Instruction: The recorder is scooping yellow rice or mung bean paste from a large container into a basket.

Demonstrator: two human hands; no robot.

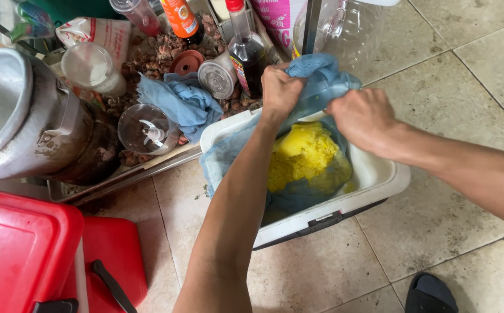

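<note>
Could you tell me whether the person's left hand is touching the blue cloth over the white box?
Touching. The head view shows the left hand closed around a bunched fold of the blue cloth above the white box.

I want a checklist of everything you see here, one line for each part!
Surface: tiled floor, stained in places.
Job's things: white box lined with blue cloth, yellow rice inside.
Clutter: metal pot, red container, dark sauce bottle, blender cup, another blue rag, clear jug.
Hands: left hand and right hand both grip the cloth.
Cables: nothing seen.
Surroundings: dark sandal at bottom edge.
</note>
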